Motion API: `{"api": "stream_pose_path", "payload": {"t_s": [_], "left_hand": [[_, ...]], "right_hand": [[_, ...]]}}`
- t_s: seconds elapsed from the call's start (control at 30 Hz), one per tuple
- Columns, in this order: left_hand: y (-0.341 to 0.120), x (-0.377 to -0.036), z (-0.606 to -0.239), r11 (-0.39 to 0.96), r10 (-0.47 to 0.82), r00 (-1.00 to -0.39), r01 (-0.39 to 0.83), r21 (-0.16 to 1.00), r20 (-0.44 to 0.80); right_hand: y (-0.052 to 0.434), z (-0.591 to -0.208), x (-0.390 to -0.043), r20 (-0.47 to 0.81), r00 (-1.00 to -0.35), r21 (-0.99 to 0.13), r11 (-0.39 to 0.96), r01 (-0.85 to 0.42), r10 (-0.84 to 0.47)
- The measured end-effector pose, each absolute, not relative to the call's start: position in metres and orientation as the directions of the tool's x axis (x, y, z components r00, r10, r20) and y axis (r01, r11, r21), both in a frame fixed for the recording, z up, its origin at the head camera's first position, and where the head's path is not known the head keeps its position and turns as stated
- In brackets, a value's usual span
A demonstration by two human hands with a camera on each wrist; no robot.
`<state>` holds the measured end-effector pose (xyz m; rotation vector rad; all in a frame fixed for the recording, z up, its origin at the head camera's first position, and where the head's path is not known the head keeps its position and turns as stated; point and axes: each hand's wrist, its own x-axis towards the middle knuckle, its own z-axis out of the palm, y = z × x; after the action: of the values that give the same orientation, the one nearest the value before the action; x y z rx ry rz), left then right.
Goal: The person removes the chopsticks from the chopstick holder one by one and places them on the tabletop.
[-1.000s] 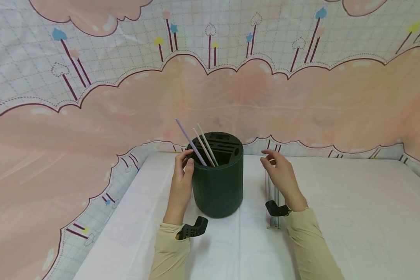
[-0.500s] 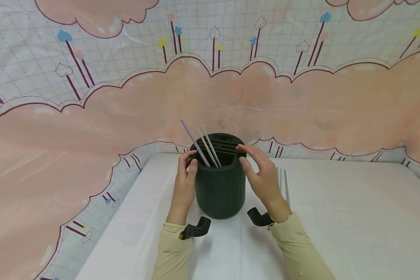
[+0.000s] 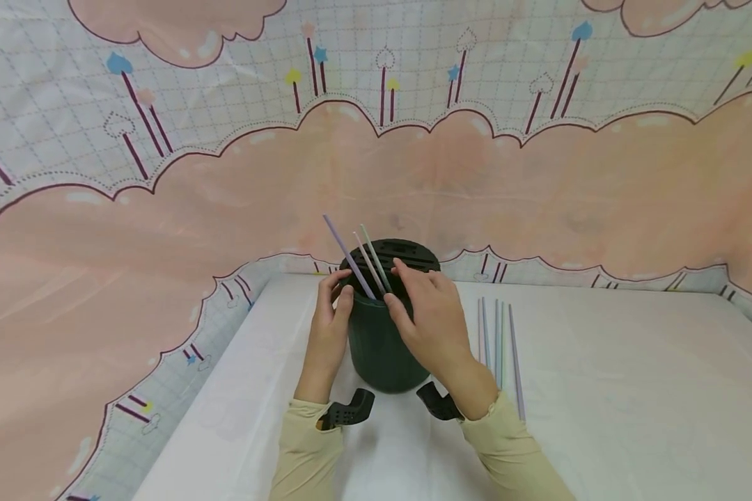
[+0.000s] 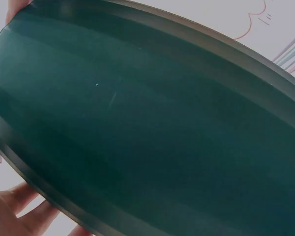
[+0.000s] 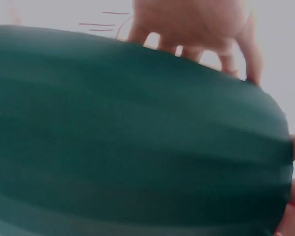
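Dark green and ribbed, the round holder (image 3: pixel 388 334) stands upright near the back left of our white worktop (image 3: pixel 601 390), with three pastel straws (image 3: pixel 360 261) leaning out of its open slot. Our left hand (image 3: pixel 329 327) curls around the holder's left side near the rim, steadying it. Our right hand (image 3: pixel 429 320), which a second ago hovered apart on the right, has crossed over the rim; its loosely bent fingers now touch the standing straws, gripping nothing we can make out. More loose straws (image 3: pixel 498 341) lie just right of the holder, uncovered now.
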<state>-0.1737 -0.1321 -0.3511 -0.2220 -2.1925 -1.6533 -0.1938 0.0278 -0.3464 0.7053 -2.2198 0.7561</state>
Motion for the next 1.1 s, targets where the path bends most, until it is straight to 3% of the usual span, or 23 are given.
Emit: {"api": "stream_pose_path", "payload": {"t_s": [0.3,0.57,0.83,1.1], "left_hand": [[-0.138,-0.196,-0.377,0.284,-0.096,-0.903,0.378,0.881,0.418],[-0.134,-0.192,-0.368,0.282,-0.088,-0.913,0.361,0.889,0.399],[-0.125,-0.176,-0.349,0.317,-0.118,-0.912,0.34,0.886,0.392],[-0.131,-0.193,-0.371,0.303,-0.125,-0.906,0.354,0.885,0.405]], "right_hand": [[0.025,-0.345,-0.187,0.722,-0.596,-0.181,0.736,-0.652,-0.35],[0.032,-0.346,-0.191,0.716,-0.577,-0.207,0.671,-0.712,-0.392],[0.033,-0.343,-0.191,0.637,-0.639,-0.265,0.656,-0.707,-0.431],[0.029,-0.341,-0.188,0.61,-0.668,-0.278,0.674,-0.684,-0.427]]}}
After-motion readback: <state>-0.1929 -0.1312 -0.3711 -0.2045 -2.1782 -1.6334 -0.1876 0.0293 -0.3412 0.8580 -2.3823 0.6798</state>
